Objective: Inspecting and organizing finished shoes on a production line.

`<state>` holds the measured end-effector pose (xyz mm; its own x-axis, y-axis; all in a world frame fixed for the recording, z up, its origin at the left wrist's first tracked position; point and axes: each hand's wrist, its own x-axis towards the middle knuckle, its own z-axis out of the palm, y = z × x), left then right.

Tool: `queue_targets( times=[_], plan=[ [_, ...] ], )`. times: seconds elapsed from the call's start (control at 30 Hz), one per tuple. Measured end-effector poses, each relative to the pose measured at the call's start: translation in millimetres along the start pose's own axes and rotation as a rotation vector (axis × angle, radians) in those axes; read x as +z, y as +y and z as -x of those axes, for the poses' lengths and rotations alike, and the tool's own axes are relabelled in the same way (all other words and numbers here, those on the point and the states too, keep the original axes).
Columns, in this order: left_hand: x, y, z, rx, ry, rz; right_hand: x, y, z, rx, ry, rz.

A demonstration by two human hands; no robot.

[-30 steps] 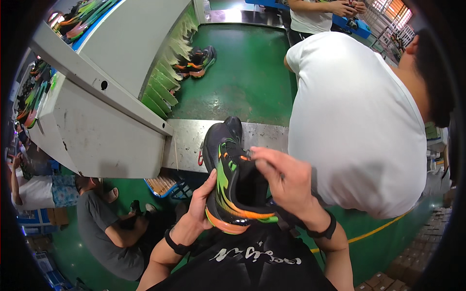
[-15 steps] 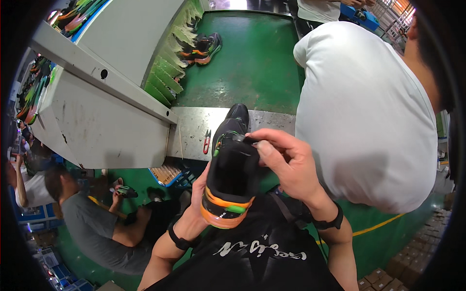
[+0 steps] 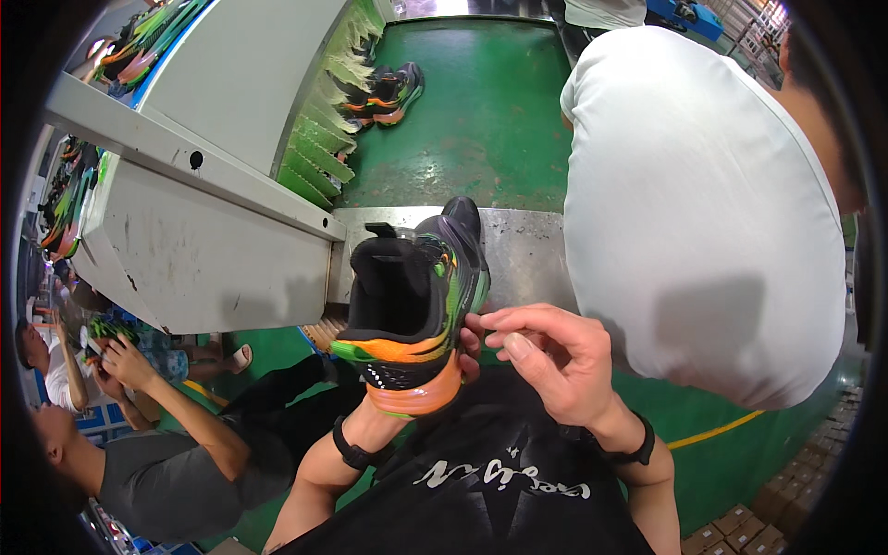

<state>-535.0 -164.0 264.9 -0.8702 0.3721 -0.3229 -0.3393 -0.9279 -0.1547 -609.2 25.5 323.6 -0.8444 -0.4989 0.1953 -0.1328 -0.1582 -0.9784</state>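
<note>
swinging its heel toward seven o'clock, the black, orange and green running sneaker (image 3: 435,324) has rolled within the left hand (image 3: 470,353), so its foot opening and tongue (image 3: 381,230) now show at eleven while the front end runs toward one. half a second ago the right hand (image 3: 566,359) was up at the tongue; it has since come away and hangs at about four o'clock from the opening, beside the shoe's flank.

the left hand cradles the sneaker from below, palm mostly hidden, fingers wrapped round its three o'clock side. the right thumb and forefinger are bent near each other, just beside the left fingertips; whether they pinch anything fine, i cannot tell. judged from this, the handling has shifted from the tongue to the flank, leaving the tongue free of fingers.

the shoe is held up between the black t-shirt (image 3: 490,462) at six and the metal ledge (image 3: 527,264) at one. toward twelve, more sneakers (image 3: 393,92) stand on the green work surface (image 3: 486,111), next to a fringed strip curtain (image 3: 314,159).
</note>
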Motion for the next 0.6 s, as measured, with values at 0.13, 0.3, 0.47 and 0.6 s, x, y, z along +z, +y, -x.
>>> queue_targets(
  times=[0.13,0.3,0.47,0.6],
  plan=[
    [-3.3,-2.9,-1.5,0.181,0.051,-0.460,1.5,1.3,2.8,0.000,-0.062,0.060],
    [5.5,-11.3,5.3,0.202,-0.020,-0.509,7.6,12.2,7.7,0.061,-0.133,0.217],
    [11.1,-16.2,8.4,0.080,-0.060,-0.533,7.2,22.0,13.3,0.261,-0.124,0.131],
    [6.5,-17.4,1.8,0.016,0.021,-0.146,9.6,27.7,3.8,0.305,-0.105,0.022]
  ],
)
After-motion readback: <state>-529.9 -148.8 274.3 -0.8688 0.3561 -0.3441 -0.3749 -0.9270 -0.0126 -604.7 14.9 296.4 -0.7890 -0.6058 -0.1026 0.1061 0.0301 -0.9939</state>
